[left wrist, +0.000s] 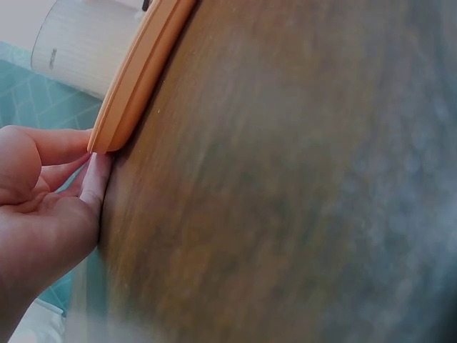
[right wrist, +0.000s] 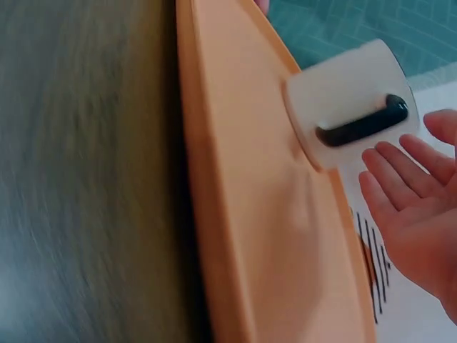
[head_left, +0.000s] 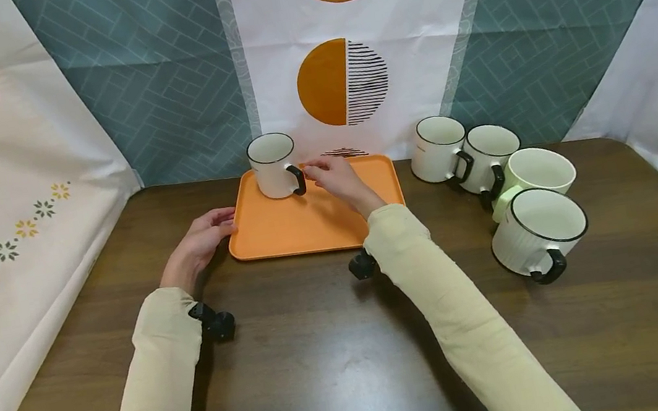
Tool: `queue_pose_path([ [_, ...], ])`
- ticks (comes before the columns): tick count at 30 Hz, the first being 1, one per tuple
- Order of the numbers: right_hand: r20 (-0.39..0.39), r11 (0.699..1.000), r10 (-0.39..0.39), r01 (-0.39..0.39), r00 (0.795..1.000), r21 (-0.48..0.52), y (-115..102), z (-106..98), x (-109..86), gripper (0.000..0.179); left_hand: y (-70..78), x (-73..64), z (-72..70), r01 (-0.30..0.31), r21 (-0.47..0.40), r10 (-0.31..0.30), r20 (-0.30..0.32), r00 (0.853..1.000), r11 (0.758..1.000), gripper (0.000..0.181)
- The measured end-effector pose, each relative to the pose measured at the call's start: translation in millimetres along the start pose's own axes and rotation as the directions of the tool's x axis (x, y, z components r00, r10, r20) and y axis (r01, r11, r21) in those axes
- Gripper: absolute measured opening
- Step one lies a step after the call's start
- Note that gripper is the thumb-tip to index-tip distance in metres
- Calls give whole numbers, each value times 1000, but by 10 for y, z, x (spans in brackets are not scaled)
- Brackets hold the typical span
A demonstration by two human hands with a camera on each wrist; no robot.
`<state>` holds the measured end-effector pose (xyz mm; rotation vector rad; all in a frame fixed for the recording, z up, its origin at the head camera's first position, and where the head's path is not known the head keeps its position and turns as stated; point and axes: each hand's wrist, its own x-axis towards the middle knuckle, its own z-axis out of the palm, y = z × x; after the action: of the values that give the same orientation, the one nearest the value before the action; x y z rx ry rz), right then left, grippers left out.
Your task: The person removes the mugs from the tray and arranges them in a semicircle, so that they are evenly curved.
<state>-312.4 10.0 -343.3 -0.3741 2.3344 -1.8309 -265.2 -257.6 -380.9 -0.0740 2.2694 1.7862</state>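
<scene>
A white mug (head_left: 273, 165) with a black rim and black handle stands upright on an orange tray (head_left: 301, 232), towards its back left. My left hand (head_left: 203, 241) is at the tray's left edge; in the left wrist view its thumb and forefinger pinch the rim. Close to the mug's handle (right wrist: 364, 125) is my right hand (head_left: 339, 180), above the tray. The right wrist view shows its fingers (right wrist: 400, 171) slightly bent and apart from the handle, with nothing held.
On the right of the wooden table (head_left: 305, 371) stand several mugs in a curved row: a back white mug (head_left: 434, 150), another white mug (head_left: 486, 159), a pale green mug (head_left: 535, 173) and a front white mug (head_left: 535, 235). Patterned cloths (head_left: 168, 79) hang behind the table.
</scene>
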Motion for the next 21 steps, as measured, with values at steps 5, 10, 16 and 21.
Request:
queue_pose_path([
  [5,-22,999,13,-12,1000,51,10,161,22,30,1,-14,-17,-3,7,3,3,1000,1000,53],
  [10,-25,999,-14,15,1000,53,33,209,15,34,7,-9,-4,1,0,-1,7,1000,1000,53],
  [16,29,999,32,-32,999,7,42,204,-4,43,12,1,4,7,-4,-7,9,1000,1000,54],
  [21,128,992,110,-117,986,50,25,183,-38,39,-5,-10,-21,2,-5,-2,6,1000,1000,54],
])
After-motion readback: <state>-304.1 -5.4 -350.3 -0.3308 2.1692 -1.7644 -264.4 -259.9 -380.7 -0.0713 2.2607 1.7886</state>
